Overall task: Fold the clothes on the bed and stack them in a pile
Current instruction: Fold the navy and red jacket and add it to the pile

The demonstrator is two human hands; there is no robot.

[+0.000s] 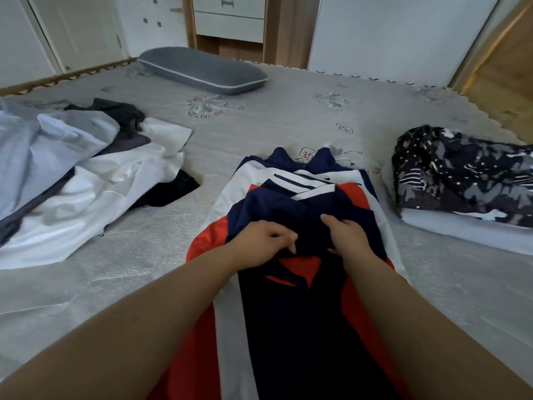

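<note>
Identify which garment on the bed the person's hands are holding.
The navy, red and white jacket, gripped by left hand and right hand; other clothes lie untouched at either side.

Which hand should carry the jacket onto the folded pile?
Probably the right hand: it already grips the navy, red and white jacket, and the folded patterned pile lies on its side.
</note>
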